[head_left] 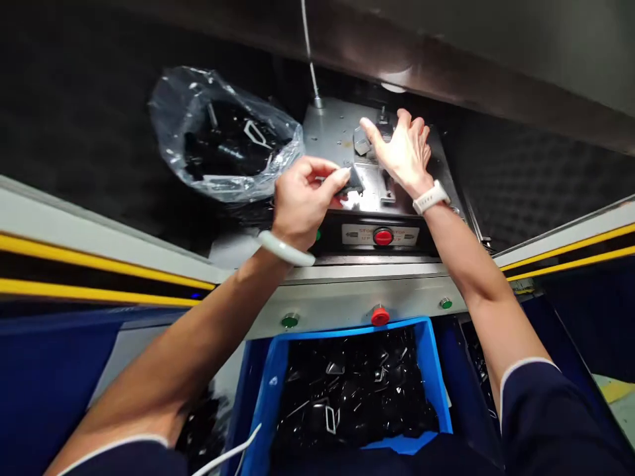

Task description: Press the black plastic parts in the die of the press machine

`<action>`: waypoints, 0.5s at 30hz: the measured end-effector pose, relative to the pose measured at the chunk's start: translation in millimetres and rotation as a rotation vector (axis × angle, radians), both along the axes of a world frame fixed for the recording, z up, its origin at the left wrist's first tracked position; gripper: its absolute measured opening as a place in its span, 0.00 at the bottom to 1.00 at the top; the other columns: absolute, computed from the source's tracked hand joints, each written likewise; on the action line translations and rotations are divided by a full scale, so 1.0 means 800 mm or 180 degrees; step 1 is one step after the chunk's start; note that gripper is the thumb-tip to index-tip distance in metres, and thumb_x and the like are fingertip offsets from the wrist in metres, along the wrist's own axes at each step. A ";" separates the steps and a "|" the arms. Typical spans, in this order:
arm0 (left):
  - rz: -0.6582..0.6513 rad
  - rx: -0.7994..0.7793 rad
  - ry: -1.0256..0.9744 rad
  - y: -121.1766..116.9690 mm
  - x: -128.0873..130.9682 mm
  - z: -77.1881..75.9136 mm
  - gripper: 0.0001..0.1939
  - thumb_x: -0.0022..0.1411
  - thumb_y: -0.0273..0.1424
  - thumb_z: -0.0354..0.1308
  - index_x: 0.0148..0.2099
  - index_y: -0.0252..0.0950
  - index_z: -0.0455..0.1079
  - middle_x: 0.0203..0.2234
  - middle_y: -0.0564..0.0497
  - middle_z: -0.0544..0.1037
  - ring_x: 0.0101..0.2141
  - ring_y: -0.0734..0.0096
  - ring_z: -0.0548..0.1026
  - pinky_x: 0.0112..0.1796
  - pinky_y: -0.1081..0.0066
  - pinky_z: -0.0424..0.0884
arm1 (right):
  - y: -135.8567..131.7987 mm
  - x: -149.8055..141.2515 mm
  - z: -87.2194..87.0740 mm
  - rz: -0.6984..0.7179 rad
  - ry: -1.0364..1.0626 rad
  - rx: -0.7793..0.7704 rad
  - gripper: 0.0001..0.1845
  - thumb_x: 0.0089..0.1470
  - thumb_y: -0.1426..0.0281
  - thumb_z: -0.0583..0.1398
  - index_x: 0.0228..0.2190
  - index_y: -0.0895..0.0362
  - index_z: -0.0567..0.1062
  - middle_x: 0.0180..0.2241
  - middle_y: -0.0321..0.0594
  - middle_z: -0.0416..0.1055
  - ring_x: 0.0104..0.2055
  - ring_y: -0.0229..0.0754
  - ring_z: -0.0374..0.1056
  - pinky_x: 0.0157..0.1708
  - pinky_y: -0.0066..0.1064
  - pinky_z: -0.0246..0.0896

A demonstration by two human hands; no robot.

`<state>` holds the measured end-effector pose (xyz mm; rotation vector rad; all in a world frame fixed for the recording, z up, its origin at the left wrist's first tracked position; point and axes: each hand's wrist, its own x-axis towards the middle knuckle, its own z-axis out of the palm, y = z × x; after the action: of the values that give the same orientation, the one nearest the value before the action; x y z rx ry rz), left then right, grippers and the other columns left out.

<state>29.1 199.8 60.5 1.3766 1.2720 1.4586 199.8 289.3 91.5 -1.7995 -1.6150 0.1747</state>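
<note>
pinching black part (353, 181) in left hand (305, 201) (right hand (401, 155) over steel plate (322, 132))

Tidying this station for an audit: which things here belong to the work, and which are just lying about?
Work: left hand pinching a small black part; right hand spread above a steel fixture plate; blue crate of black parts.

Lying about: clear plastic bag of black parts; white bangle.
</note>
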 end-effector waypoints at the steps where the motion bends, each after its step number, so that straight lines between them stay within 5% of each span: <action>1: 0.0055 0.0005 0.0035 0.016 0.000 -0.001 0.13 0.61 0.36 0.71 0.39 0.34 0.73 0.31 0.54 0.80 0.28 0.76 0.77 0.28 0.74 0.75 | 0.025 -0.003 -0.003 -0.0050 0.0022 -0.0024 0.47 0.56 0.40 0.65 0.56 0.69 0.68 0.60 0.58 0.64 0.71 0.66 0.54 0.67 0.65 0.53; 5: 0.0266 0.0001 0.0159 0.075 -0.002 0.004 0.12 0.65 0.36 0.69 0.42 0.33 0.73 0.34 0.53 0.80 0.31 0.76 0.79 0.30 0.75 0.73 | 0.095 0.002 -0.030 0.0043 0.0201 -0.0151 0.41 0.52 0.44 0.68 0.45 0.71 0.72 0.56 0.58 0.65 0.69 0.73 0.58 0.65 0.70 0.51; 10: 0.0469 0.0195 0.0331 0.134 0.006 0.017 0.09 0.65 0.32 0.69 0.38 0.34 0.73 0.33 0.53 0.80 0.35 0.69 0.81 0.31 0.72 0.76 | 0.123 0.018 -0.061 0.0643 0.0343 0.0646 0.31 0.59 0.45 0.64 0.40 0.64 0.74 0.50 0.50 0.67 0.67 0.76 0.60 0.58 0.71 0.59; 15: 0.0625 0.0122 0.0715 0.157 0.026 0.032 0.07 0.68 0.30 0.66 0.39 0.34 0.72 0.34 0.57 0.79 0.40 0.76 0.79 0.36 0.75 0.75 | 0.130 0.022 -0.036 0.1481 -0.0017 0.1043 0.35 0.70 0.47 0.49 0.36 0.66 0.76 0.43 0.44 0.68 0.61 0.62 0.70 0.53 0.54 0.66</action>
<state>49.8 325.2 85.9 1.5094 1.5660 1.4963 217.4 393.6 62.6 -1.1648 -1.9195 0.1065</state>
